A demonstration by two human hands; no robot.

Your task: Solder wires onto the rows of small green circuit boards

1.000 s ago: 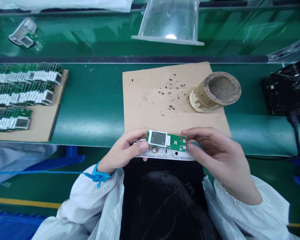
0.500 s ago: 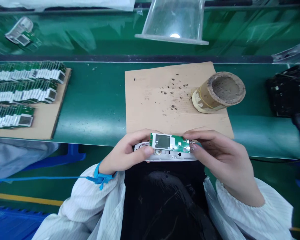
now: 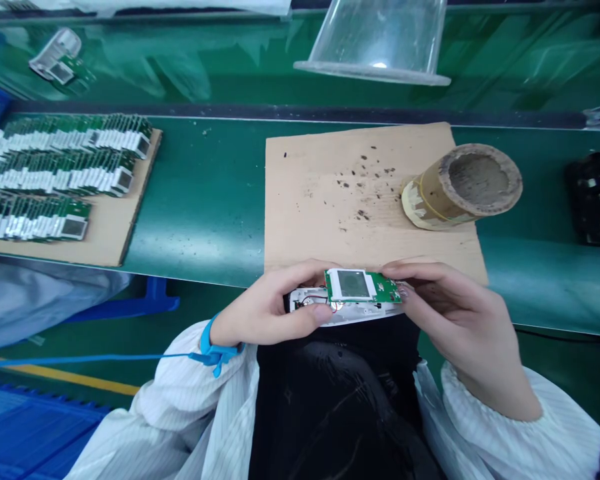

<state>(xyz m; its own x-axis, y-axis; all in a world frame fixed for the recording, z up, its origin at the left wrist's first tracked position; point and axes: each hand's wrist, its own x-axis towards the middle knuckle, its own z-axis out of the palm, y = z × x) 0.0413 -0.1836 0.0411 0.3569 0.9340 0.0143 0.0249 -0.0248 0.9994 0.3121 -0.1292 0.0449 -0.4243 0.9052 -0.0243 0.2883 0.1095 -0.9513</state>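
Observation:
Over my lap, at the near edge of the bench, my left hand [image 3: 280, 310] grips a white plastic housing [image 3: 365, 311] by its left end, thumb along the near side. Thin wires and small parts show inside the housing near that thumb. My right hand [image 3: 455, 317] pinches the right end of a green circuit board [image 3: 384, 285] between thumb and fingers. A small grey display in a white frame [image 3: 353, 284] sits on the board. The board lies above the housing, slightly tilted, and covers part of its inside. A blue strap with a cord [image 3: 217, 347] circles my left wrist.
A cardboard sheet [image 3: 320, 220] with dark specks lies ahead, bearing a thick cardboard tube [image 3: 440, 190]. Rows of circuit boards [image 3: 65, 177] stand on another cardboard at left. A clear plastic bin [image 3: 380, 40] is above. Black equipment [image 3: 595, 193] stands at right.
The view has shifted a little left. The board has slid slightly rightward over the housing, baring more of the housing's left end with its wires. Both hands keep their grip.

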